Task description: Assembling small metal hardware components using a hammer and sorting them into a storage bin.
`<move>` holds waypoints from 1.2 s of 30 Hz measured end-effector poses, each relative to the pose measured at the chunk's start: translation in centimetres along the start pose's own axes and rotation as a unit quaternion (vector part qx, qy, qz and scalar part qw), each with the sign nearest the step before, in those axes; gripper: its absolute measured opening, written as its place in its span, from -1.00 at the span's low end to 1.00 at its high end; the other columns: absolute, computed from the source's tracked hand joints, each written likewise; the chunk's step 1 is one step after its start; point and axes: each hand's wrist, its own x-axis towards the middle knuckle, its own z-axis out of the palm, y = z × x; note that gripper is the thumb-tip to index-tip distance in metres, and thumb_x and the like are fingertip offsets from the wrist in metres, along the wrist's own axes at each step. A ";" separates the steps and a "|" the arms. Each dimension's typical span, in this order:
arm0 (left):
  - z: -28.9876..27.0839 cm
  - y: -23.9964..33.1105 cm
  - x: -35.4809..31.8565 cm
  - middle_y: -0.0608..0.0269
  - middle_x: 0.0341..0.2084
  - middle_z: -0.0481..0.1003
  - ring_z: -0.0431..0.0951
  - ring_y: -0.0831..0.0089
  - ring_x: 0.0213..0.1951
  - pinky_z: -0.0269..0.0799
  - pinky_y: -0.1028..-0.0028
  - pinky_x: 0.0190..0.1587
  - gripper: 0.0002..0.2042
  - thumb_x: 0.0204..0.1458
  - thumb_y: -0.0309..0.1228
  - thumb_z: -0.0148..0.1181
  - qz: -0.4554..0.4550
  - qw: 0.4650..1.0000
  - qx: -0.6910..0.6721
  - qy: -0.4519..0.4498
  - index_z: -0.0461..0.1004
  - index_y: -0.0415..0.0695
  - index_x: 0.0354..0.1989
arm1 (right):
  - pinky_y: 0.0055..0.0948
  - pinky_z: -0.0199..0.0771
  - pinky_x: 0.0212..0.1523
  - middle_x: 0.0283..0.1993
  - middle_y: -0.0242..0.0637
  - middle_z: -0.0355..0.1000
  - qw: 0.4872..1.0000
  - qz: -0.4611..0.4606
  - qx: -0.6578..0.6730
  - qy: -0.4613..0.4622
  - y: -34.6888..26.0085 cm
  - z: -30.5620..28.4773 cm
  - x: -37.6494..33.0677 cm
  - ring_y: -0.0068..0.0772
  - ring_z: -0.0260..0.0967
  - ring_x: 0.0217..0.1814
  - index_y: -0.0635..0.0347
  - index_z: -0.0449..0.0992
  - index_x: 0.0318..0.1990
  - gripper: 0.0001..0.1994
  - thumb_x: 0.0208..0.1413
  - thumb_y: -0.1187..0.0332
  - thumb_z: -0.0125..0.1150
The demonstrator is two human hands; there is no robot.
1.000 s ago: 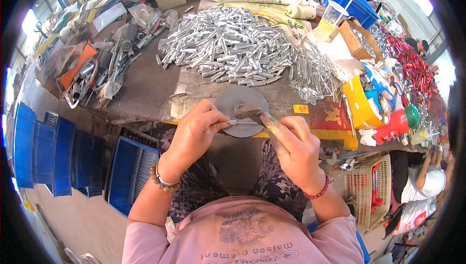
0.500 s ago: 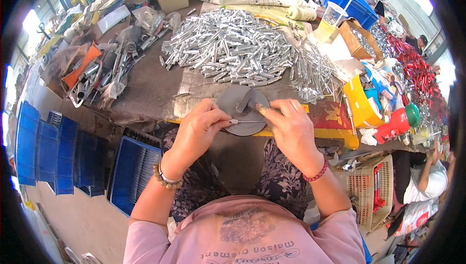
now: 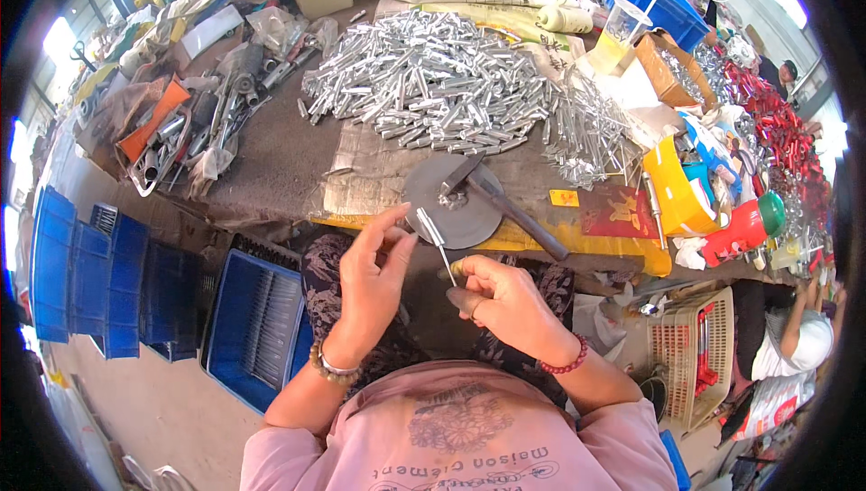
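Right hand around slim metal rod

Metalworking workshop, bench heaped with silver metal parts, hammer on round plate, blue crates

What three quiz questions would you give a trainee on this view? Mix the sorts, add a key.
1. Multiple choice: what grips the slim silver piece?
A) the left hand
B) the right hand
C) both hands together

2. True or false: the hammer lies wholly within the rim of the round grey plate.

3. Fill in the blank: the cream lattice basket with red pieces in it stands on the person's ___ side.

Key:
1. B; the left hand is open beside the piece.
2. False; the handle runs out past the plate's edge.
3. right
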 end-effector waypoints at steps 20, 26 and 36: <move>-14.8 -7.2 -6.0 0.34 -0.21 0.67 0.61 0.61 -0.27 0.56 0.53 -0.27 -0.56 0.29 -0.47 0.40 -0.342 0.935 -0.082 0.053 0.48 -0.21 0.31 | -0.56 0.57 -0.07 -0.06 -0.28 0.65 0.979 -0.108 0.059 0.161 2.0 -0.7 1.1 -0.57 0.54 -0.15 0.30 0.51 0.37 -0.62 0.50 0.39 0.25; -30.9 -19.7 -19.3 0.09 -0.36 0.75 0.78 0.22 -0.30 0.64 0.21 -0.16 -0.62 0.10 -0.35 0.43 -0.504 0.794 0.325 0.098 0.65 -0.14 0.10 | -0.58 0.55 -0.08 -0.11 -0.28 0.64 0.979 -0.077 0.077 0.172 3.6 -1.5 3.0 -0.63 0.50 -0.18 0.35 0.51 0.36 -0.62 0.50 0.37 0.23; -30.2 -26.9 -23.7 -0.26 0.06 0.69 0.70 -0.15 0.17 0.66 0.07 0.22 -0.71 0.18 -0.42 0.30 -0.657 0.619 0.419 -0.099 0.74 -0.28 0.02 | -0.57 0.57 -0.06 -0.12 -0.27 0.64 0.975 -0.084 0.080 0.189 4.5 -1.6 2.6 -0.60 0.53 -0.15 0.35 0.54 0.34 -0.65 0.51 0.41 0.19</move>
